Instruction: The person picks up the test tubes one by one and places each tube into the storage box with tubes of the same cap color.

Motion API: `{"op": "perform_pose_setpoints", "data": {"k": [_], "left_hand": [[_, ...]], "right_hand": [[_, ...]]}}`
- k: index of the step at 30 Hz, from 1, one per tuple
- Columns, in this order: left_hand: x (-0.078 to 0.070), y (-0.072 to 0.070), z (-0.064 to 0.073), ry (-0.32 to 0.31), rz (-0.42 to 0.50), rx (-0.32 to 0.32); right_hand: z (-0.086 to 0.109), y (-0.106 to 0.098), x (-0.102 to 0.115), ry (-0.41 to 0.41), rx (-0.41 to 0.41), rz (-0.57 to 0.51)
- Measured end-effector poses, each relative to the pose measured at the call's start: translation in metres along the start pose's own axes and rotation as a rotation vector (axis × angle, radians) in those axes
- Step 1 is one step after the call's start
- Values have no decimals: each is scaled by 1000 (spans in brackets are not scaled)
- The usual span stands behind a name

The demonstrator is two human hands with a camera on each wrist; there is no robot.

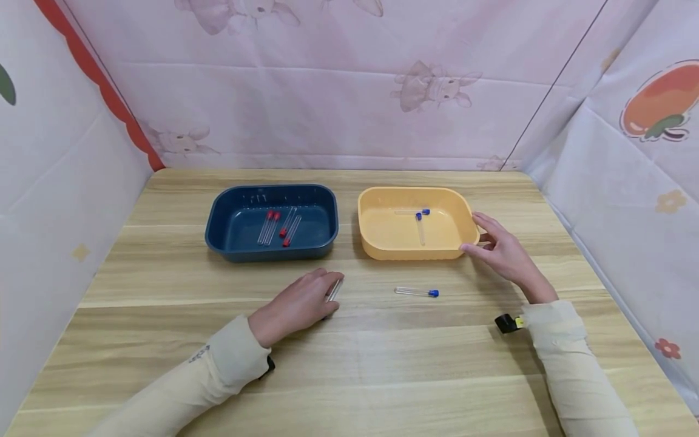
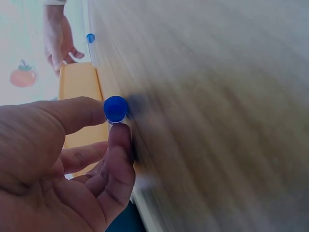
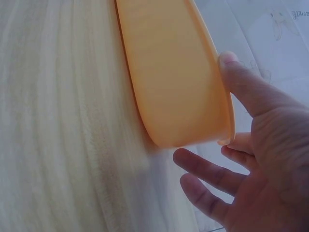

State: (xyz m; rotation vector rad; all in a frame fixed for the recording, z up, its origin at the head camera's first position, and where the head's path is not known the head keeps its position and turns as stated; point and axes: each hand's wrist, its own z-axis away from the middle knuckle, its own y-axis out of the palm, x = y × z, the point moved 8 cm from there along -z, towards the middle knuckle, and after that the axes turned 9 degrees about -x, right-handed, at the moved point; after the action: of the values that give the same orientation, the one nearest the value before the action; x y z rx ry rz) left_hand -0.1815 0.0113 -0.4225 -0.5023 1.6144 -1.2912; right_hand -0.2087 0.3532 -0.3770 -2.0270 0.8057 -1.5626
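Note:
Over the table just in front of the dark blue tray [image 1: 273, 255], my left hand [image 1: 303, 303] pinches a clear test tube [image 1: 335, 290] between thumb and fingers. Its blue cap [image 2: 116, 109] faces the left wrist camera. My right hand [image 1: 505, 252] holds the right end of the yellow tray [image 1: 415, 253], thumb on the rim near the front corner and other fingers around the end. A second blue-capped test tube [image 1: 416, 292] lies on the table in front of the yellow tray. Inside that tray are two blue-capped test tubes [image 1: 420, 229].
Several red-capped test tubes [image 1: 267, 228] lie in the dark blue tray. Both trays stand side by side toward the back of the wooden table [image 1: 360, 376]. Printed cloth walls [image 1: 327, 115] enclose the back and sides.

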Motion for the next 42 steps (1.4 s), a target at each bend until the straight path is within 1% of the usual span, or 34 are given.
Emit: {"op": "perform_pose_setpoints", "data": {"k": [3, 7, 10, 14, 18, 21, 24, 29, 42], "left_hand": [[1, 1, 1, -11, -7, 9], [6, -1, 0, -2, -32, 8], [9, -2, 0, 29, -25, 22], [10, -3, 0, 79, 23, 77], [10, -4, 0, 136, 29, 117], [9, -4, -1, 161, 17, 135], [10, -3, -2, 166, 11, 152], [10, -2, -3, 181, -15, 156], [6, 1, -6, 222, -49, 135]], "right_hand": [[3, -2, 12, -4, -2, 3], [4, -2, 15, 6, 1, 16], [4, -2, 14, 7, 3, 12], [3, -2, 12, 5, 2, 4], [3, -2, 11, 3, 3, 7], [3, -1, 11, 2, 4, 13], [3, -2, 12, -1, 2, 11], [2, -3, 13, -11, -7, 1], [3, -2, 12, 1, 5, 12]]}}
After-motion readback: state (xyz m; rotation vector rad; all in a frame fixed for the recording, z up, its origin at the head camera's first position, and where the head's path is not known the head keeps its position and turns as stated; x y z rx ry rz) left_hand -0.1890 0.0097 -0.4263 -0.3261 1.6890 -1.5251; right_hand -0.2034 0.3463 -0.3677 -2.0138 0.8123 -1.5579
